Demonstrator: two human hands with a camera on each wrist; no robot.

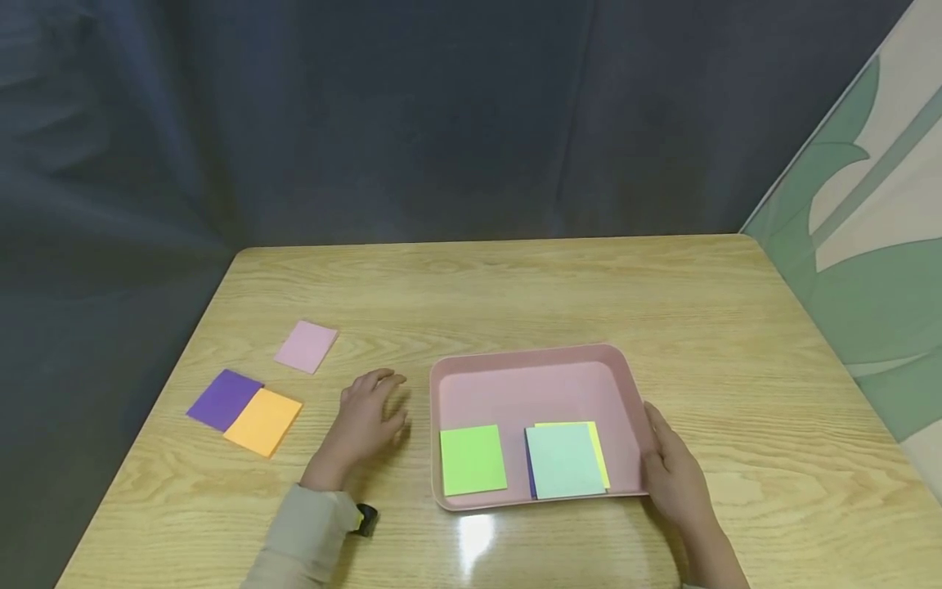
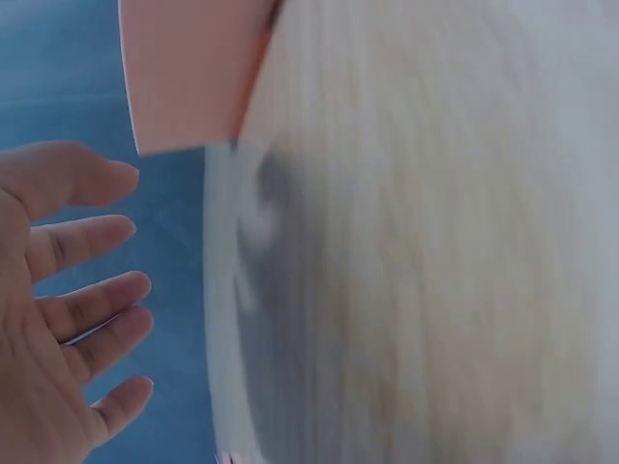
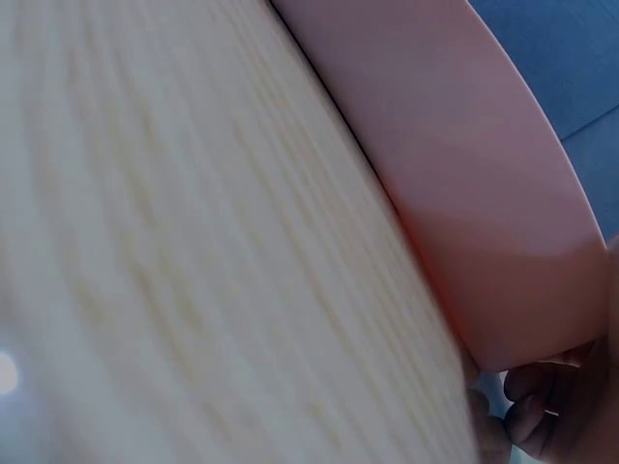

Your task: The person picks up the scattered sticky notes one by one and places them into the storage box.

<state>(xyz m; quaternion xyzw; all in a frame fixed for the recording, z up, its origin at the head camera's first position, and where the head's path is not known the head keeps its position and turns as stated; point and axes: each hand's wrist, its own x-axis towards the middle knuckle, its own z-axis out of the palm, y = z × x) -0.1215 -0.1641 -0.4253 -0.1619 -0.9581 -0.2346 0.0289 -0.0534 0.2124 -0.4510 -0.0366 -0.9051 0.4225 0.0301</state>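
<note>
A pink rectangular tray (image 1: pixel 515 393) lies on the wooden table in front of me. Inside it, a lime green square of paper (image 1: pixel 473 460) is at the left. Toward the right of the tray, a pale mint square (image 1: pixel 567 462) overlaps a yellow one (image 1: pixel 602 458) and a dark blue one whose edge peeks out. My right hand (image 1: pixel 677 474) holds the tray's right side near the front corner; in the right wrist view its curled fingers (image 3: pixel 532 406) show at that corner. My left hand (image 1: pixel 362 419) is just left of the tray, fingers spread and loosely bent, with nothing in them.
Left of my left hand, a purple square (image 1: pixel 225 399) and an orange square (image 1: pixel 263 422) lie edge to edge on the table (image 1: pixel 589 294). A pink square (image 1: pixel 306 346) lies behind them. A dark curtain (image 1: pixel 456 123) hangs beyond the back edge; a green-patterned cloth (image 1: pixel 883 303) is at the right.
</note>
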